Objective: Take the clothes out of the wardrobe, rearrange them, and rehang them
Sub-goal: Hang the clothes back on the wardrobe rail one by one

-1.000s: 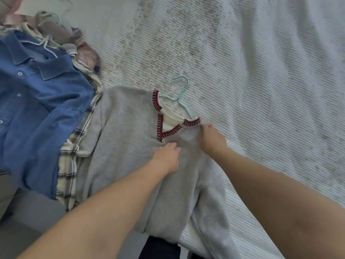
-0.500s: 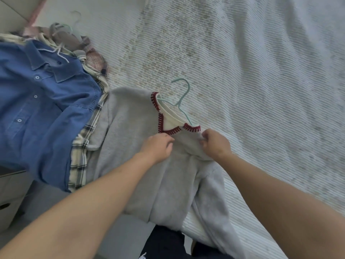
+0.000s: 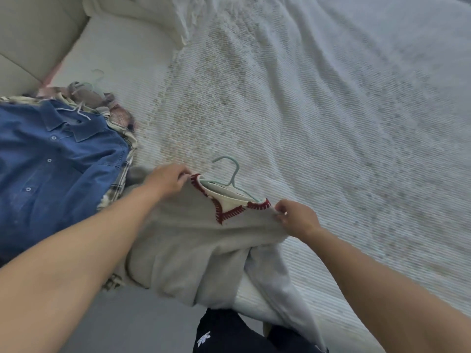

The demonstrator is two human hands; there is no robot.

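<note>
Two hands, left hand (image 3: 167, 180) and right hand (image 3: 297, 219), pinch the shoulders of the grey red-trimmed knit sweater (image 3: 204, 248) on the white striped bedspread (image 3: 331, 123); keep shoulders level over the mint plastic hanger (image 3: 233, 180).

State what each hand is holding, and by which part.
Both hold the grey sweater at its shoulders, one each side of the red-trimmed neckline: the left hand pinches the left shoulder, the right hand the right shoulder. Neither touches the green hanger.

The grey sweater (image 3: 193, 245) looks soft, matt knit with red stitched trim, its hanger (image 3: 230, 178) smooth pale-green plastic; the blue shirt (image 3: 51, 169) is denim-like cloth, the bedspread (image 3: 331, 123) ribbed, woven
</note>
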